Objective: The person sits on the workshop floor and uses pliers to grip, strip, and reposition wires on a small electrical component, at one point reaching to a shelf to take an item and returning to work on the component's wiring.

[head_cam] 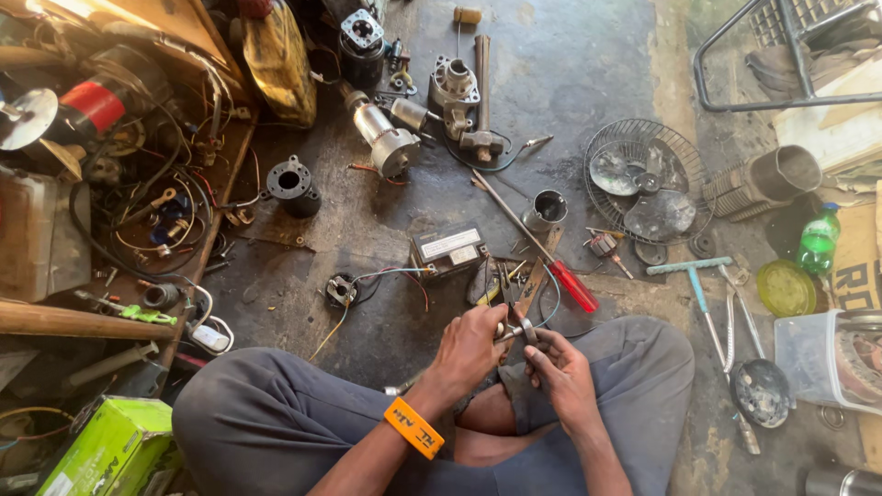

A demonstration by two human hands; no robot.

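I sit cross-legged on a stained concrete floor in grey trousers. My left hand (469,354), with an orange wristband on its wrist, and my right hand (559,372) meet above my lap. Together they grip a small shiny metal part (516,332). A brownish plier-like tool (528,296) runs up from that part; I cannot tell whether it is held or lies on the floor. Just beyond my hands lie a red-handled screwdriver (571,283) and a black box with a white label (447,249).
Motor parts (386,140), a black round housing (292,187) and a metal cup (548,208) litter the floor ahead. A fan grille (648,179), a teal T-handled wrench (694,268) and a green bottle (818,241) are at right. Wires and a green box (110,448) crowd the left.
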